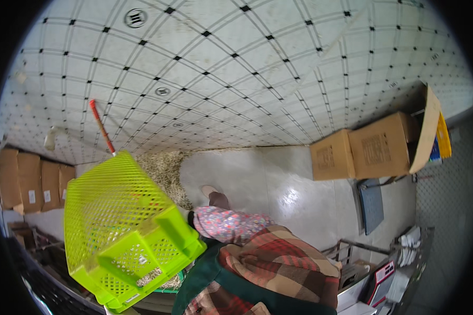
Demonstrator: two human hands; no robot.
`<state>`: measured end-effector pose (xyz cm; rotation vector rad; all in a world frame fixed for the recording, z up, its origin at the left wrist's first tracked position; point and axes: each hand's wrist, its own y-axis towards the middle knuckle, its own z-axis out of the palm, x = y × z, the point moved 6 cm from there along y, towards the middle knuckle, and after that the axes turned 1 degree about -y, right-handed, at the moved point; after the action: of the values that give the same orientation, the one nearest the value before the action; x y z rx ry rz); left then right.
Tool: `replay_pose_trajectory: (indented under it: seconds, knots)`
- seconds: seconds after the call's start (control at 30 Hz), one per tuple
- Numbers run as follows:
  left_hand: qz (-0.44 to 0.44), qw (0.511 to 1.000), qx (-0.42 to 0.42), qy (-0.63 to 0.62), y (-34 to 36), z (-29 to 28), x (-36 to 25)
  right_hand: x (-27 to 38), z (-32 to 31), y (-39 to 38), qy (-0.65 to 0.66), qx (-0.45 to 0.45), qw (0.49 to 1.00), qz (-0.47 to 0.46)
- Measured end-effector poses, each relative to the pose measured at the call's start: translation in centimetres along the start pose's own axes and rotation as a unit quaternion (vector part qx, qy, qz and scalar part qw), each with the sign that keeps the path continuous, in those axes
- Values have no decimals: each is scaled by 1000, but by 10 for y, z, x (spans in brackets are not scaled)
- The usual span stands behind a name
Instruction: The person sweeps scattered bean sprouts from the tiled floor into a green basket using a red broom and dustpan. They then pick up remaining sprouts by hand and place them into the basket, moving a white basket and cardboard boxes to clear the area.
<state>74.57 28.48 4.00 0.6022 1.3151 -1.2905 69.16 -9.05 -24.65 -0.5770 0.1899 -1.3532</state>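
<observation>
A bright green perforated plastic crate (113, 210) is tilted up over the left of the view. My right hand (186, 214), at the end of a floral sleeve, grips its right side and is largely hidden behind it. At the crate's lower corner a small pale patch of my left hand (110, 310) shows at the image edge; its fingers are hidden. Beyond the crate, a pile of dry shredded straw-like material (160, 168) lies on the floor along the wall, and a red-handled pole (101, 124) leans there.
Cardboard boxes (377, 147) stand against the patterned wall (236, 73) at right, more cartons (29, 181) at left. A grey-blue flat panel (372, 207) leans below the right boxes. Racks with papers and boxes (381, 283) line the lower right. My shoe (210, 190) is on the grey floor (257, 178).
</observation>
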Motion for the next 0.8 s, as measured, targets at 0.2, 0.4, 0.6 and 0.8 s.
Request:
replay_pose_trajectory:
  seconds: [0.2,0.4,0.6,0.8]
  knots:
    - [-75,983,154,72,-75,123,53,44,-125,-157,-47,-139,984,-104]
    - [-146,923,303,186,-171,231,176,85,-242,-342,-76,-288,921,-249]
    - [-364,842,360,172,-315,318,350,130,-293,-485,19,-263,859,-440]
    - [-502,796,291,174,-492,373,555,214,-325,-569,341,-158,770,-515]
